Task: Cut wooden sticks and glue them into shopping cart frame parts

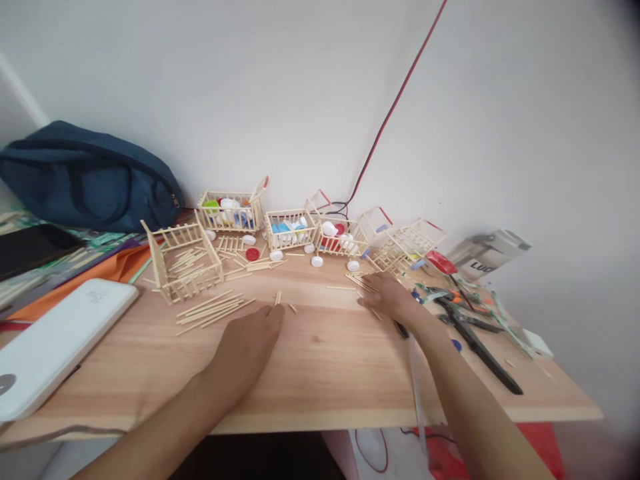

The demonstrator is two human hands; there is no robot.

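Note:
My left hand (pixel 250 343) rests on the table with its fingers pressed together on a few short wooden sticks (pixel 278 298), whose ends stick out past the fingertips. A loose row of longer sticks (pixel 213 313) lies just left of it. Over at the right, my right hand (pixel 389 297) is spread low above a small pile of sticks (pixel 357 281), thumb apart from the fingers; whether it touches them I cannot tell. An unfinished stick frame (pixel 183 267) stands at the left with cut sticks inside it. A short stick piece (pixel 293 309) lies by my left fingertips.
Along the wall stand small stick carts (pixel 290 230) with bottle-cap wheels, some filled with caps. Black-handled pliers (pixel 480 353) and a red-handled tool (pixel 443 263) lie at the right. A white power bank (pixel 65 347), a phone (pixel 35 250) and a blue bag (pixel 90 177) are at the left.

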